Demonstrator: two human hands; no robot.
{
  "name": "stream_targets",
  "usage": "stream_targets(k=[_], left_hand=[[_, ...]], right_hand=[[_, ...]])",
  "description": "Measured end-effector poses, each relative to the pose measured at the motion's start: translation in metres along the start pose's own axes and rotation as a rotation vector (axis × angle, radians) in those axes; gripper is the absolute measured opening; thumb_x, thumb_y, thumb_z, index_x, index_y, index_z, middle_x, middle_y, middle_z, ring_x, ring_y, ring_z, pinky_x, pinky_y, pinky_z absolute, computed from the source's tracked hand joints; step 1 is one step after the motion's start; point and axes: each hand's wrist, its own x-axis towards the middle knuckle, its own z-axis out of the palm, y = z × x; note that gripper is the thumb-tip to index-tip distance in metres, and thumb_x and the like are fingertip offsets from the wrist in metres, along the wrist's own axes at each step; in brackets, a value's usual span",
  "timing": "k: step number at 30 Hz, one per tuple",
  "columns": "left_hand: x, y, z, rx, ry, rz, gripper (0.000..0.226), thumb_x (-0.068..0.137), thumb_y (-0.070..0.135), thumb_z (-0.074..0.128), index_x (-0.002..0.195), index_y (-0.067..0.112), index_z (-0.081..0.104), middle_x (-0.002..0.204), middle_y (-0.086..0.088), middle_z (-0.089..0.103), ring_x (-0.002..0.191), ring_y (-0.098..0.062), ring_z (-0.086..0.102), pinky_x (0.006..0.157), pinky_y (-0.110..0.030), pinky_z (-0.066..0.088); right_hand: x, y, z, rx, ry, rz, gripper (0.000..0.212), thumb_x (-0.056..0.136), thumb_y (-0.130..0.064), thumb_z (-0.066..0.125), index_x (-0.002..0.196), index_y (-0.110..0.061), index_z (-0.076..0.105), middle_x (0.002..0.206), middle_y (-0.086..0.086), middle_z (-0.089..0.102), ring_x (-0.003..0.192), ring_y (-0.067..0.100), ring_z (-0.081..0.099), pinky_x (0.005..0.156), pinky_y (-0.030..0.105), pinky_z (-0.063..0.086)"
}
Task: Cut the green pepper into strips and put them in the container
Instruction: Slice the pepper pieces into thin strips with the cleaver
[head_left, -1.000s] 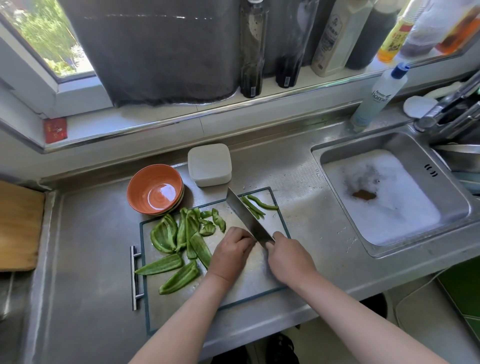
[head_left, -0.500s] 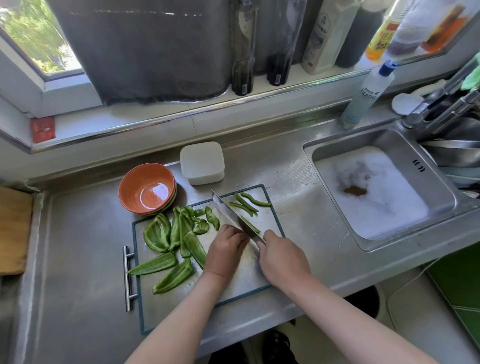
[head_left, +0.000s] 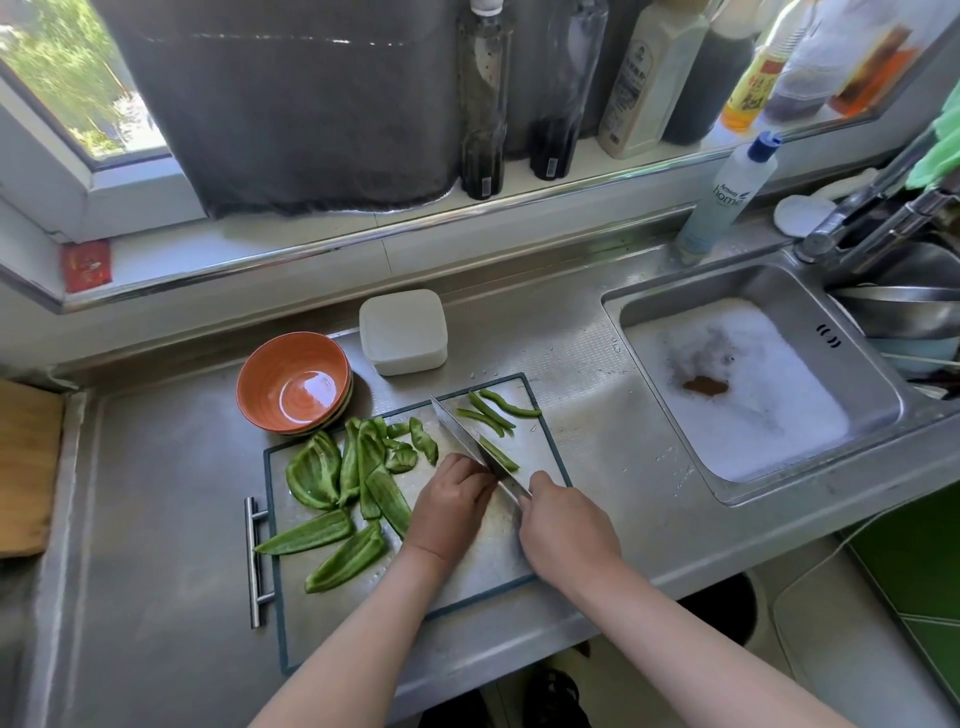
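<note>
Stainless steel desk runs under a window sill lined with bottles, with a dark cloth hanging over the pane. From the head camera, a cutting board lies on the desk in front of the person.

The right hand has its fingers wrapped round the handle of a knife, whose blade slants across the board toward the far left. The left hand rests just left of the blade, fingers curled down with the knuckles against it. What lies under them is hidden, so I cannot tell whether they grip anything.

Large green pepper pieces are heaped on the board's left half, two of them hanging over its left edge. Cut strips lie right of the blade near the board's far corner, and one more strip sits right beside the blade's edge.

Beyond the board stands a white container with its lid on, and an orange bowl is just to its left, touching the board's far edge. To the right, a sink holds foam, with a tap and a blue-capped bottle behind it.
</note>
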Motion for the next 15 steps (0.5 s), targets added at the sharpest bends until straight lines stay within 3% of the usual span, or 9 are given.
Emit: stream_targets(k=[5,12,15], left_hand=[[-0.001,0.001,0.001,-0.014,-0.01,0.0,0.006,0.086,0.012,0.073,0.084,0.007,0.075,0.083,-0.004,0.066,0.082,-0.022,0.057,0.065,-0.034,0.052],[0.002,0.0,-0.001,-0.039,-0.028,-0.04,0.005,0.085,0.01,0.076,0.08,0.009,0.074,0.082,-0.002,0.065,0.08,-0.022,0.058,0.063,-0.034,0.052],[0.001,0.0,0.0,-0.052,-0.02,-0.039,0.007,0.087,0.012,0.073,0.081,0.009,0.074,0.083,-0.002,0.065,0.081,-0.022,0.057,0.069,-0.03,0.051]], right_hand=[[0.01,-0.004,0.005,0.021,-0.021,0.009,0.014,0.104,-0.024,0.038,0.112,-0.017,0.047,0.102,0.008,0.066,0.084,0.028,0.057,0.065,0.035,0.038],[0.008,0.007,0.004,0.034,-0.047,0.007,0.012,0.103,-0.024,0.038,0.104,-0.016,0.047,0.097,0.007,0.065,0.076,0.026,0.051,0.064,0.035,0.041],[0.015,0.005,0.001,0.047,-0.031,0.017,0.02,0.105,-0.029,0.038,0.109,-0.015,0.052,0.104,0.009,0.067,0.09,0.031,0.059,0.067,0.035,0.038]])
